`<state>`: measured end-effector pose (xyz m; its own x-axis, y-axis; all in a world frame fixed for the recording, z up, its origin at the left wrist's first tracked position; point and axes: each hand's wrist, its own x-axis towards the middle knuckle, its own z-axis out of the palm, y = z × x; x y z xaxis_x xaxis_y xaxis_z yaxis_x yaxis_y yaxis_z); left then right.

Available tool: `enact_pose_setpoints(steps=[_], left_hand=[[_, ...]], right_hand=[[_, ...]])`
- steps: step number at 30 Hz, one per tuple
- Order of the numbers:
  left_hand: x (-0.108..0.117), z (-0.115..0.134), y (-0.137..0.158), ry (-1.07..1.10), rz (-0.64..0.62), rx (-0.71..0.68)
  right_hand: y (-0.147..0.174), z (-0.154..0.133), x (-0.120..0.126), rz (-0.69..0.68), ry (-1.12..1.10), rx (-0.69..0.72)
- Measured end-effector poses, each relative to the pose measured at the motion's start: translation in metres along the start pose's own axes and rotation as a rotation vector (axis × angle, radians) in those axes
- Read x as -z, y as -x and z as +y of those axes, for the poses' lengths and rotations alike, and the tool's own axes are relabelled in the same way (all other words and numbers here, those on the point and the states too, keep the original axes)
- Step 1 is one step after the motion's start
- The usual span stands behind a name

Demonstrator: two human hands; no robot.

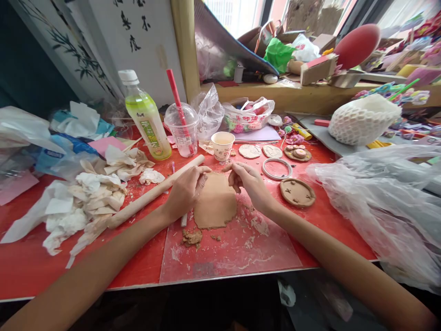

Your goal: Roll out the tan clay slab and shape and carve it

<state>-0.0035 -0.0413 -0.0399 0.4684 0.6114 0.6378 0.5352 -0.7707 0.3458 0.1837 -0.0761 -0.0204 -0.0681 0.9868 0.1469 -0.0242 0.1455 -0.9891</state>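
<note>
A flat slab of brown clay (215,207) lies on a clear sheet (230,257) in front of me. My left hand (186,191) is at the slab's upper left edge, its fingers bent and closed toward the thumb. Across from it, my right hand (248,184) hovers by the upper right edge with curled, pinched fingers. Whatever either hand may hold is too small to make out. A wooden rolling pin (155,193) rests diagonally, partly behind my left hand. Clay crumbs (192,238) lie below the slab, and a paper cup (222,146) stands just beyond it.
Crumpled tissues (86,202) cover the left side. A drink bottle (148,119) and a plastic cup with a red straw (182,131) stand behind. To the right are a ring (277,168), a round clay piece (297,192) and plastic bags (386,197).
</note>
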Motion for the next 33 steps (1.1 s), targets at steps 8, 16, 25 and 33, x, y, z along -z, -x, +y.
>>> enact_pose_setpoints(steps=[8, 16, 25, 33], left_hand=[[0.0, -0.001, 0.001, -0.019, 0.025, -0.002], [0.0, -0.002, 0.001, -0.043, 0.048, -0.028], [0.001, -0.001, 0.002, -0.128, 0.113, -0.182], [0.0, 0.0, 0.003, -0.12, 0.15, -0.266]], right_hand=[[0.001, 0.002, 0.0, -0.017, 0.087, 0.002], [0.008, -0.001, -0.005, -0.093, 0.154, -0.019], [0.011, -0.005, -0.008, -0.16, 0.103, -0.071], [0.012, -0.006, -0.009, -0.24, 0.046, -0.166]])
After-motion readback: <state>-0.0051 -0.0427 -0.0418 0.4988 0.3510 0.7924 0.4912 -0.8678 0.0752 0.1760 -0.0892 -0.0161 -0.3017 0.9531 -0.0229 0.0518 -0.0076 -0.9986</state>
